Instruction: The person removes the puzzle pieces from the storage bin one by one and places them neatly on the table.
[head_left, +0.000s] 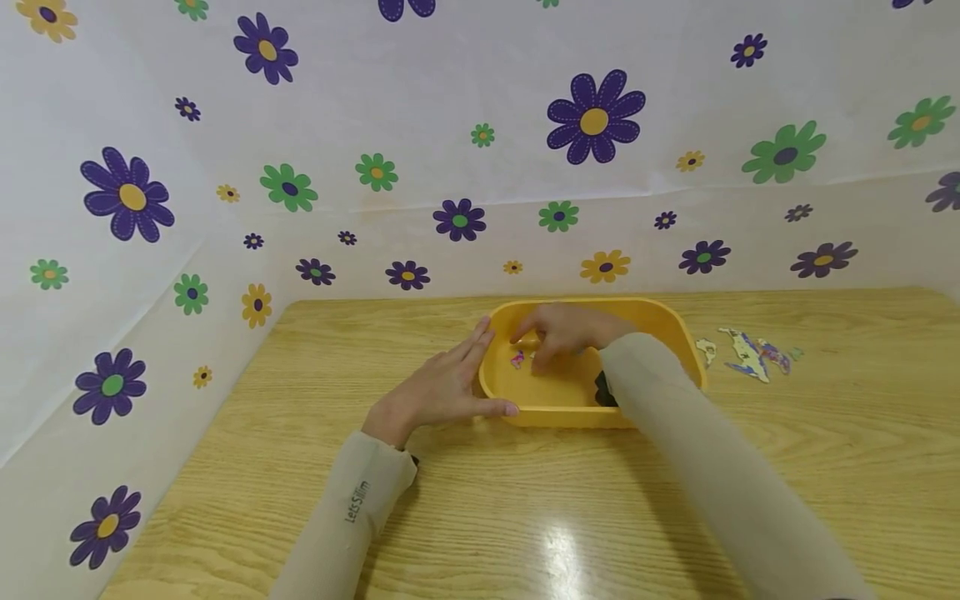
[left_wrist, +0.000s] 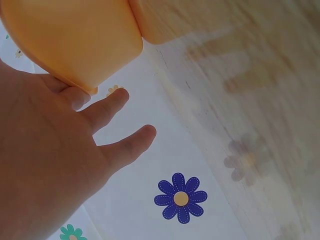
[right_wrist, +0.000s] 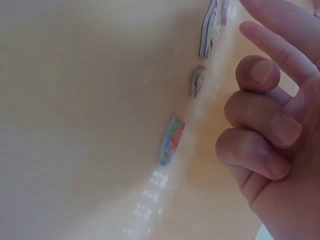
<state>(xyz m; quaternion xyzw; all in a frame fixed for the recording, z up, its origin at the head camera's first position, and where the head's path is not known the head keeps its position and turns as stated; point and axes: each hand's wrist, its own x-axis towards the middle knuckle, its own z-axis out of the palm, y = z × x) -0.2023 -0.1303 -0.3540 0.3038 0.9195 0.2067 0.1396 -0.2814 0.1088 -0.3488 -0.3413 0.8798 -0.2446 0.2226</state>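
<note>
A yellow plastic tub [head_left: 540, 417] sits on the wooden table. My left hand [head_left: 442, 379] rests against its left end, fingers straight along the side and thumb on the front rim. In the left wrist view, spread fingers show beside the tub wall [left_wrist: 85, 40]. My right hand [head_left: 566, 329] reaches inside, index finger and thumb extended downward. Its other fingers [right_wrist: 262, 112] are curled with nothing in them. Near the index fingertip lies a small pink piece [head_left: 517, 359]. Several flat printed pieces, one red and green [right_wrist: 171, 142], lie in the tub in the right wrist view.
On the table [head_left: 247, 500], just right of the tub, are several irregular flat printed pieces [head_left: 747, 357], with a pale one [head_left: 707, 350] close to the tub wall. Behind stands a white sheet [head_left: 420, 108] with a flower pattern, which also runs along the left side.
</note>
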